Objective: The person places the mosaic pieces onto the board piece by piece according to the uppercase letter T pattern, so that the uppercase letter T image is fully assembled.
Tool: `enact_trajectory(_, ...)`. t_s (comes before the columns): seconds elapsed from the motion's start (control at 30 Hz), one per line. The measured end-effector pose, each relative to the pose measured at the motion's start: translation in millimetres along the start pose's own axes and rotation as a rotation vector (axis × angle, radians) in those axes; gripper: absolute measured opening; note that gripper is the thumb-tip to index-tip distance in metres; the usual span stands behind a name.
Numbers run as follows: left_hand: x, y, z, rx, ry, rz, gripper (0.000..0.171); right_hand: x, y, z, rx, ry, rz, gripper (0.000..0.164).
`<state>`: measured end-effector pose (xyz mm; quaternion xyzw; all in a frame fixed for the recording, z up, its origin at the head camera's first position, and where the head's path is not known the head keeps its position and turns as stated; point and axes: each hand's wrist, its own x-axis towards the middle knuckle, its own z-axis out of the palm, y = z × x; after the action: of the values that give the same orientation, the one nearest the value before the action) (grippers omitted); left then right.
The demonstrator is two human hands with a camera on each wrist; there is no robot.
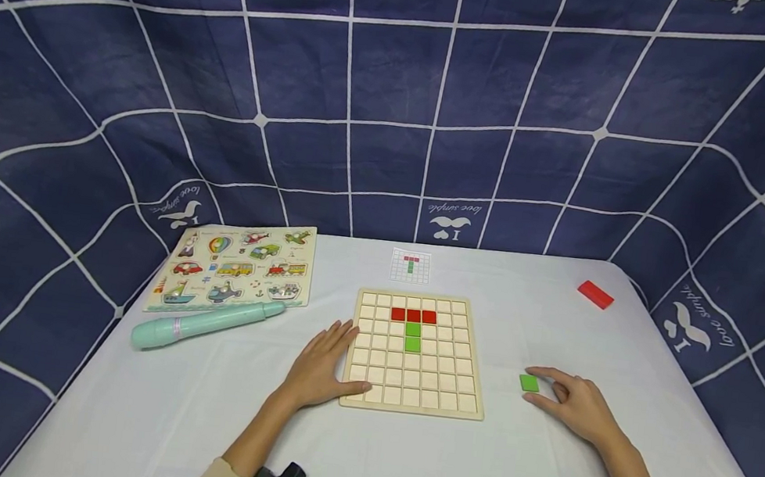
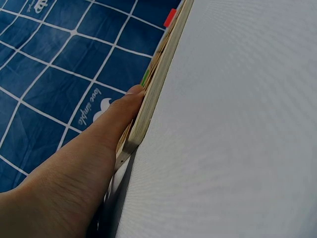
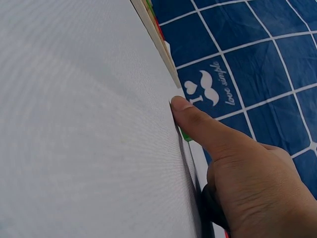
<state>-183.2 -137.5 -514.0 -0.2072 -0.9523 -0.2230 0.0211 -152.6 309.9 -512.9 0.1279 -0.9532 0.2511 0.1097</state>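
A square wooden grid board (image 1: 469,414) lies flat on the table. Three red tiles (image 1: 413,316) form a row near its top, with two green tiles (image 1: 413,336) in a column under the middle one. My left hand (image 1: 321,365) rests at the board's left edge, fingers spread and thumb over the lower left corner; the left wrist view shows that thumb (image 2: 126,106) on the rim. To the right of the board, my right hand (image 1: 579,403) pinches a loose green square tile (image 1: 529,383) between thumb and index finger, low at the table. The thumb (image 3: 190,111) mostly covers it in the right wrist view.
Behind the board lies a small pattern card (image 1: 411,266) with a red and green T. A red block (image 1: 595,294) sits at the back right. At the left are a picture puzzle board (image 1: 237,269) and a mint-green pen-shaped object (image 1: 206,324). A blue checked curtain (image 1: 392,153) surrounds the white table.
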Motion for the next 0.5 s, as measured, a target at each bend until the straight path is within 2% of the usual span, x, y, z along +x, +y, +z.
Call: enact_trajectory(0.5,0.0,0.2,0.1,-0.002,-0.005,-0.005,0.106,-1.7,2.1,0.1,0.033,0.029,-0.006,0.029)
